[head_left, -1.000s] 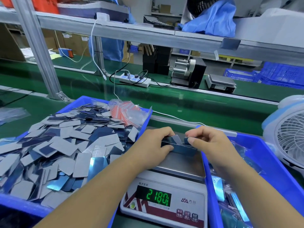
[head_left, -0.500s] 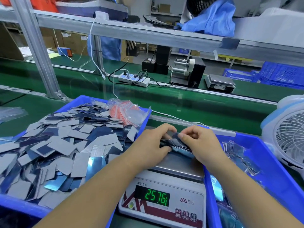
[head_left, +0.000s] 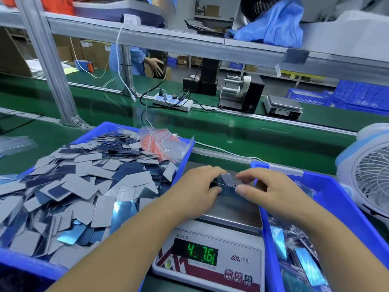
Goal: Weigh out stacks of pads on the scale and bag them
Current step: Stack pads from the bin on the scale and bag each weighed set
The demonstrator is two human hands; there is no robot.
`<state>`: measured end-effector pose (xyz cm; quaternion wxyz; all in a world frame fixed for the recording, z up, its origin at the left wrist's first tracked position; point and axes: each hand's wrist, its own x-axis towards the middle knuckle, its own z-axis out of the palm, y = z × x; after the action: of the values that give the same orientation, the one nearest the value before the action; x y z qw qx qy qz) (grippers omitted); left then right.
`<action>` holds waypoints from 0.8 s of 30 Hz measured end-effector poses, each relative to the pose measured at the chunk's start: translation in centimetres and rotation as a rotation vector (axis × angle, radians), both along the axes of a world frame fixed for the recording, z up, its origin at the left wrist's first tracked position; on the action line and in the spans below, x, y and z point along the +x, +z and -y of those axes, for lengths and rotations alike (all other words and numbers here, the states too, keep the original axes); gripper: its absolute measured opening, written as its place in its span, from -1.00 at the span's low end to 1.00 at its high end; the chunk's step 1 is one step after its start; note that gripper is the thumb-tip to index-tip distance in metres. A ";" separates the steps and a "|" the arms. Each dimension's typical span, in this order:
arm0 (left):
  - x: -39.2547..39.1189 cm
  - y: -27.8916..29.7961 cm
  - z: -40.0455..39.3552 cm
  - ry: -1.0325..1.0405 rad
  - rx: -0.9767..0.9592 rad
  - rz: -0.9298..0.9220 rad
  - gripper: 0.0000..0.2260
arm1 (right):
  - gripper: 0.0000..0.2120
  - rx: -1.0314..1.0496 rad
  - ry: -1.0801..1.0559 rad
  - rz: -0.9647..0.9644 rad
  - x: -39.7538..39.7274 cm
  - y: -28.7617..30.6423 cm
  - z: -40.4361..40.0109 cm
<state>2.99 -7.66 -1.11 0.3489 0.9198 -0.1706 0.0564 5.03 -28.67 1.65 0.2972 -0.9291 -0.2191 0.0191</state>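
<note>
Head view: left hand (head_left: 196, 186) and right hand (head_left: 271, 189) both pinch one stack of pads (head_left: 226, 183) over the scale (head_left: 212, 256). Two blue bins (head_left: 345, 199), one bag bundle (head_left: 162, 142), green bench (head_left: 242, 140), factory room.

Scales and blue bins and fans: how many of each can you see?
Scales: 2, the near scale and the far scale
Blue bins: 2, the left bin and the right bin
Fans: 1, the white fan
Total: 5

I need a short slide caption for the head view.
Both hands hold a stack of pads over the scale.
</note>
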 end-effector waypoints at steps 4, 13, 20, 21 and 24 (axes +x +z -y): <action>0.0 -0.1 0.0 0.006 0.020 -0.006 -0.63 | -0.66 -0.079 0.047 0.088 0.1 -0.5 0.2; 0.2 0.0 -0.9 0.029 0.011 -0.026 -0.70 | -0.71 -0.009 -0.007 0.052 0.7 0.3 2.3; 0.1 0.0 -0.7 0.044 0.005 -0.068 -0.64 | -0.79 0.195 0.046 -0.102 0.9 1.1 3.5; 0.1 0.0 -0.7 0.041 0.012 -0.077 -0.63 | -0.79 0.199 0.068 -0.121 0.7 1.1 3.2; 0.1 0.0 -0.6 0.007 0.073 -0.081 -0.60 | -0.78 0.069 0.106 -0.023 0.1 0.0 0.9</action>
<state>3.06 -7.08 -1.06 0.3215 0.9341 -0.1548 0.0139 5.10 -29.55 1.61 0.3303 -0.9051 -0.2652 0.0378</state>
